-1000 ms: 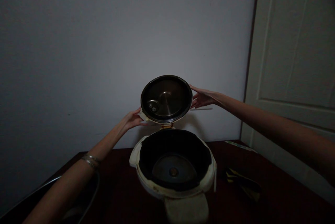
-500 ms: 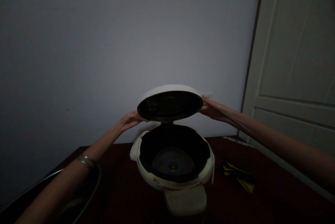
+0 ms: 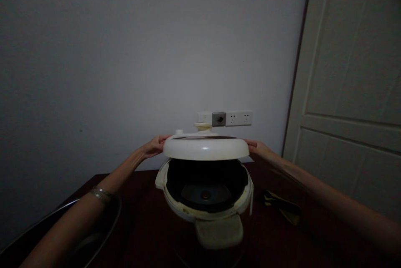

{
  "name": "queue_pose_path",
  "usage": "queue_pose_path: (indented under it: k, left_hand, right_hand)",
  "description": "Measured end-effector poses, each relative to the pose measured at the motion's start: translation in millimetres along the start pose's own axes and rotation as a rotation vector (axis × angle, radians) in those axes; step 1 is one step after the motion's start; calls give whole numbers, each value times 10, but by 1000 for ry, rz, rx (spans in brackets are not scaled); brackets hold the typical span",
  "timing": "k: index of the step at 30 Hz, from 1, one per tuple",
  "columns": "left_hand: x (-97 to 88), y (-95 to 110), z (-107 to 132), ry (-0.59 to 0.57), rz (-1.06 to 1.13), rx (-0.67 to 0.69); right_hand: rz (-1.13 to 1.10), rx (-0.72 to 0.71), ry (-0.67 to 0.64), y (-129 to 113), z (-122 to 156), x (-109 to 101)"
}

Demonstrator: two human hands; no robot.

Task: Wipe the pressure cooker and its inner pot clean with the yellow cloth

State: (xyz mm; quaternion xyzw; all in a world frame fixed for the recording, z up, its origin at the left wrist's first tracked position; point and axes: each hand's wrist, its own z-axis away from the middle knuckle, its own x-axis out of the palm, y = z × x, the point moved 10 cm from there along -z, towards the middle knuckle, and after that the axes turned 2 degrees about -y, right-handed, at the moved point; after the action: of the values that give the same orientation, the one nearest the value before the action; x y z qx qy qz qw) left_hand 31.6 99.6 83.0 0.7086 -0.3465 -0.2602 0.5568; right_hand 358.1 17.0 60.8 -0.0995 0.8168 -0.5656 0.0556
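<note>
A round white lid [image 3: 205,150], with a knob on top, hangs nearly level just above the back of an electric pressure cooker [image 3: 219,232]. Its left edge is gripped by my left hand [image 3: 155,146]; my right hand [image 3: 255,147] grips the opposite edge. Both sets of fingertips are partly hidden by the lid. Below it, the cooker's dark interior [image 3: 205,195] shows a round plate at the bottom with a small button in the middle. The rear of the cooker's rim is behind the lid.
On the dark red table [image 3: 140,218], a black and yellow object [image 3: 283,207] lies right of the cooker. A metal-rimmed basin [image 3: 115,218] is under my left forearm. Wall sockets [image 3: 239,118] sit behind the lid, and a pale door [image 3: 351,92] stands at the right.
The lid has come down and tipped level, so its white top shows instead of its dark underside. Both hands moved lower with it, uncovering the wall sockets.
</note>
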Motion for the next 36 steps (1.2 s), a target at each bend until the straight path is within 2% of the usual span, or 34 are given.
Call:
queue_pose_path:
  k: [4,8,12,16,22,36]
  left_hand:
    - [30,-63,69,31,-49,-41]
    - [77,-111,110,25,-80,-50]
    - [95,-163,139,17,-79,-55]
    - [143,-191,153,-3,-82,-54]
    - [193,-174,141,-45,-96,-45]
    - [211,-216,145,-100,-105,-70]
  right_hand:
    - [-22,58,-2,186,113,-8]
    - [-98,33,-28,304,176,-7]
    - [-64,22,-60,394,204,-32]
    - [-60,9,-98,385,266,47]
    - [-105,-15,-83,298,370,199]
    - [-83,-30,-97,349,421,193]
